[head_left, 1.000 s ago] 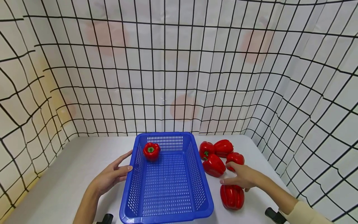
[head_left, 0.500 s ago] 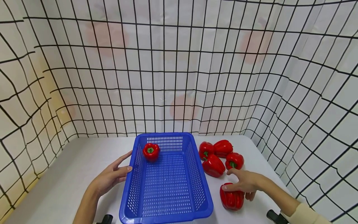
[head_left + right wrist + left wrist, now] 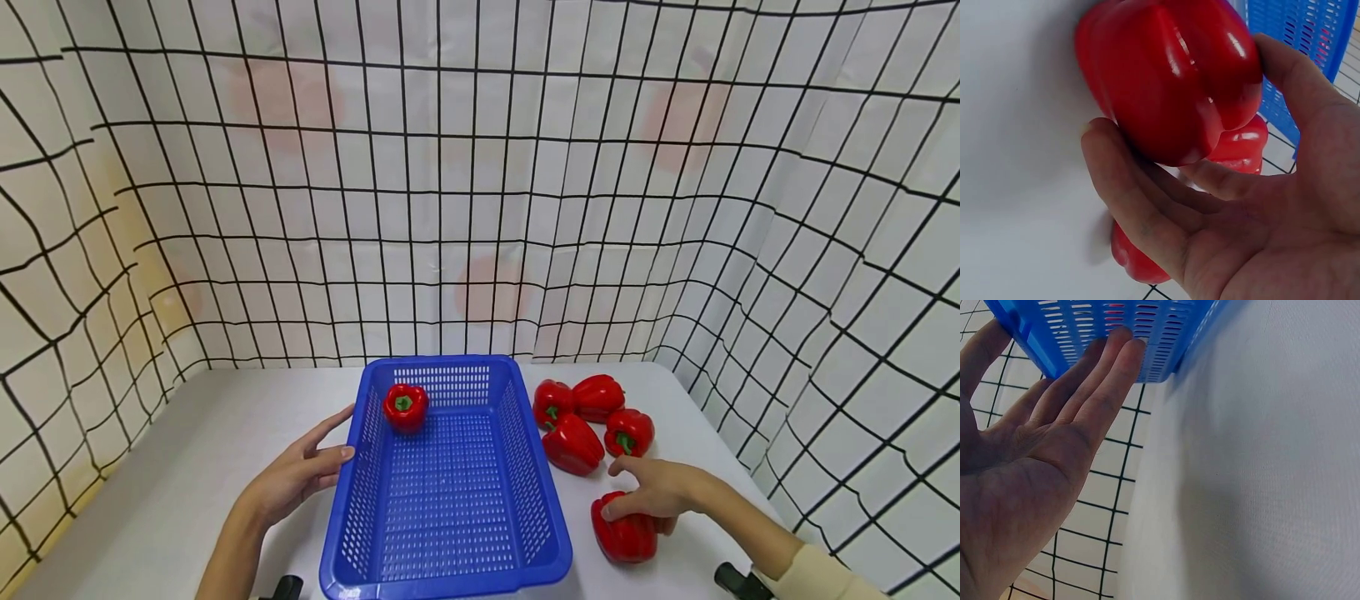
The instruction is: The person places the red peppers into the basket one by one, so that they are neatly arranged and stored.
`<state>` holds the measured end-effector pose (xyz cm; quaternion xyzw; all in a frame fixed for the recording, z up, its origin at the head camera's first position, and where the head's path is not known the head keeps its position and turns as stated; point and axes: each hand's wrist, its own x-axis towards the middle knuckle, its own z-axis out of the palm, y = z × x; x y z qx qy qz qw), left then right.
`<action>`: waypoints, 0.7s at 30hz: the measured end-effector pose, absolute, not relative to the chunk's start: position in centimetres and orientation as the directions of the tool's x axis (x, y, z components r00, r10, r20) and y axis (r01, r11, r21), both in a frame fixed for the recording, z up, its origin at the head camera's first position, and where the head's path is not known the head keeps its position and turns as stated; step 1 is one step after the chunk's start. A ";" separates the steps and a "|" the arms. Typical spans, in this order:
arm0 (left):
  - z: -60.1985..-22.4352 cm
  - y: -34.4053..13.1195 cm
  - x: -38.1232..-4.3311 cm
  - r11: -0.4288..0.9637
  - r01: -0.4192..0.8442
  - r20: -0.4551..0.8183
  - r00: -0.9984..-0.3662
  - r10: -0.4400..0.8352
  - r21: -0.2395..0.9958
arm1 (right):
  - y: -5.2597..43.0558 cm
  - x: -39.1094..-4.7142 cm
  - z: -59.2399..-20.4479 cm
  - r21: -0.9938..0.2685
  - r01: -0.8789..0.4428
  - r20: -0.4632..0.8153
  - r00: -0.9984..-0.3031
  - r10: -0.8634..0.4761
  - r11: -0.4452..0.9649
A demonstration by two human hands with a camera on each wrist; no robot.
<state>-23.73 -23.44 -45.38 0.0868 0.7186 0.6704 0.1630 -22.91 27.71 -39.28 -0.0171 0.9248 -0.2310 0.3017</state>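
Observation:
My right hand (image 3: 656,492) grips a glossy red bell pepper (image 3: 624,537) to the right of the basket. In the right wrist view the thumb presses one side of this pepper (image 3: 1166,81) and the curled fingers (image 3: 1129,181) lie against its other side. The blue plastic basket (image 3: 450,575) stands in the middle of the table, with one red bell pepper (image 3: 406,408) in its far left corner. My left hand (image 3: 292,479) rests at the basket's left wall, thumb near the rim. Its fingers extend along the slotted wall (image 3: 1129,319), nearly straight, in the left wrist view.
Several more red bell peppers lie in a cluster beyond my right hand, among them one (image 3: 573,444) close to the basket and another (image 3: 629,432) farther right. A black grid net (image 3: 472,242) over white sheeting surrounds the white table (image 3: 247,400) at the back and sides.
My right hand has moved nearer over the closest pepper, away from the cluster, and its thumb and fingers have closed around it. That pepper has tilted slightly. The left hand stays at the basket.

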 end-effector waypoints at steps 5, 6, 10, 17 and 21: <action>-45.3 -23.4 -23.7 0.084 -0.100 -0.124 -0.930 0.345 0.991 | 27.7 -23.0 -39.0 -0.441 0.085 -0.539 -0.821 -0.188 0.893; -45.3 -23.4 -23.7 0.084 -0.101 -0.124 -0.930 0.347 0.991 | 27.7 -23.0 -38.9 -0.444 0.078 -0.533 -0.824 -0.193 0.893; -45.4 -23.4 -23.8 0.083 -0.114 -0.135 -0.929 0.343 0.990 | 27.7 -22.9 -38.4 -0.450 0.037 -0.489 -0.846 -0.212 0.892; -45.4 -23.4 -23.8 0.084 -0.107 -0.130 -0.929 0.346 0.991 | 27.6 -23.2 -37.3 -0.487 -0.005 -0.410 -0.882 -0.234 0.873; -45.4 -23.4 -23.8 0.084 -0.100 -0.123 -0.929 0.350 0.991 | 27.5 -23.5 -36.7 -0.512 -0.035 -0.366 -0.895 -0.255 0.858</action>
